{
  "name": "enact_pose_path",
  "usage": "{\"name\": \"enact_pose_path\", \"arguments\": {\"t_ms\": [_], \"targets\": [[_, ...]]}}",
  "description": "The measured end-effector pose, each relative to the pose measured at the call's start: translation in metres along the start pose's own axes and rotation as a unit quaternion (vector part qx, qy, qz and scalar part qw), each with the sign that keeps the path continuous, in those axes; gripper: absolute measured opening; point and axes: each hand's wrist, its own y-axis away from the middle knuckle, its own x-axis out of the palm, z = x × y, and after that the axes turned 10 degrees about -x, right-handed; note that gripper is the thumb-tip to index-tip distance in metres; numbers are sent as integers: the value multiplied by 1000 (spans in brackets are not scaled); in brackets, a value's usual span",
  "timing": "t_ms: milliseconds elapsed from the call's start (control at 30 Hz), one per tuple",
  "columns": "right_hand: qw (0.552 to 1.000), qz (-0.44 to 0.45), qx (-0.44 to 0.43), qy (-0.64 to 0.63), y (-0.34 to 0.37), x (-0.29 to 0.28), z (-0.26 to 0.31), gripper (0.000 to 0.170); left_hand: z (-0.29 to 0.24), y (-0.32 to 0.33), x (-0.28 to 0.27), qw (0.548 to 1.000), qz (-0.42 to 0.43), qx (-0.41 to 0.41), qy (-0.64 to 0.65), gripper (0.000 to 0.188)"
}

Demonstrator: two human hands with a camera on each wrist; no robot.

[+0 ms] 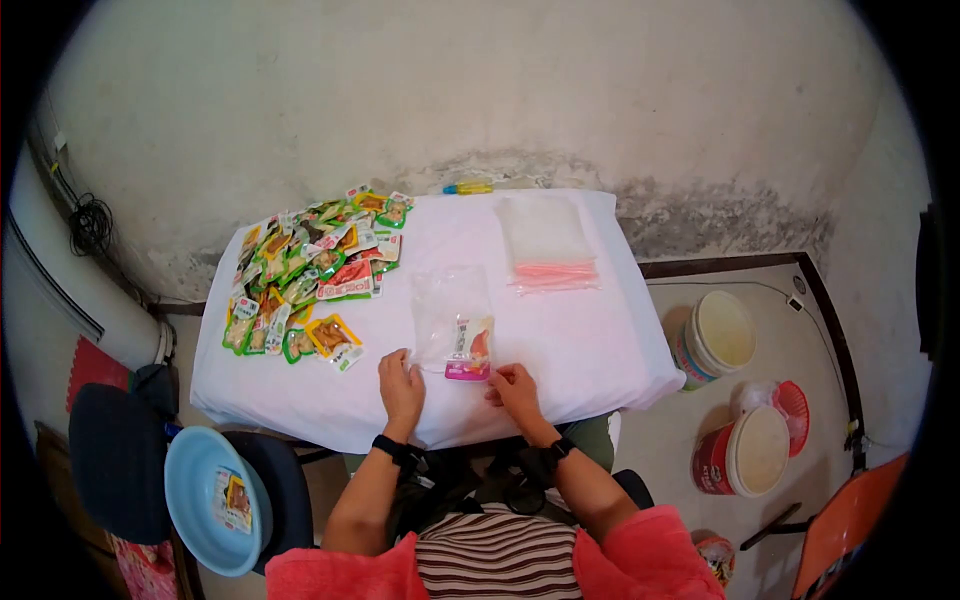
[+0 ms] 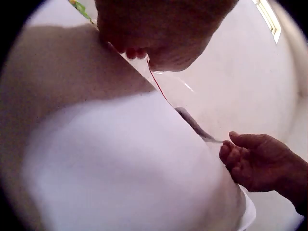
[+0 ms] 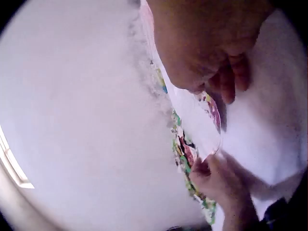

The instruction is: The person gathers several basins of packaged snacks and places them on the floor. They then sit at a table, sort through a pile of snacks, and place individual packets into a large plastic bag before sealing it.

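One clear plastic bag [image 1: 435,310] lies flat on the white cloth [image 1: 590,350], and one pink-and-purple packet [image 1: 468,350] is at its near right corner, close to the mouth. It appears to be inside the bag, but from these views I cannot be certain. The left hand [image 1: 402,395] has its fingers partly bent and pinches the bag's edge at the near left. The right hand [image 1: 515,390] is more curled, and its thumb and fingertips seem to pinch the edge beside the packet; whether they take the packet also, I cannot tell.

In my judgement, the main danger is at the mouth: if the bag is lifted with this side low, the packet may slide out, because it sits so near. Thin film may also cling together and close the opening, or wrinkle if the hands pull unevenly. A strong pull between the two pinches could tear the edge.
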Motion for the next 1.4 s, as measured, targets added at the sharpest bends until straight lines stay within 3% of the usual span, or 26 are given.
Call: {"name": "enact_pose_path", "arguments": {"t_ms": [33,67,100,133,167,233,367,433,567,633,833,967,1400], "targets": [[1000,0,0,1,0,-6,-1,25,0,3,-5,1000,0,-1,0,11],[977,-33,-149,149,1,-12,-3,28,3,9,-10,992,69,101,-12,14],[909,-65,-290,291,1,-15,-5,30,6,15,-14,969,137,202,-25,16],[910,-65,-290,290,-1,-15,-3,30,2,20,-14,949,191,251,6,21],[876,-46,-341,338,-4,-15,-2,27,-4,25,-13,933,223,282,1,24],[792,-9,-439,425,-11,-16,1,20,-19,28,-8,937,248,246,-14,29],[801,18,-436,410,-21,-9,-9,12,-30,21,4,935,250,238,-84,34],[805,-18,-441,397,-22,-6,-9,7,-25,16,14,922,292,219,-130,37],[799,-25,-430,419,-17,-6,-7,7,-18,7,29,921,292,229,-122,41],[794,-43,-471,383,-16,-7,-7,7,-20,3,33,931,303,184,-86,43],[792,-32,-505,341,-16,-9,-7,9,-24,-11,56,914,307,232,-127,46],[797,-23,-503,334,-13,-11,-2,9,-30,-18,77,925,260,252,-116,48],[805,-29,-483,342,-11,-10,-7,10,-15,-42,140,920,293,230,-124,50]]}}
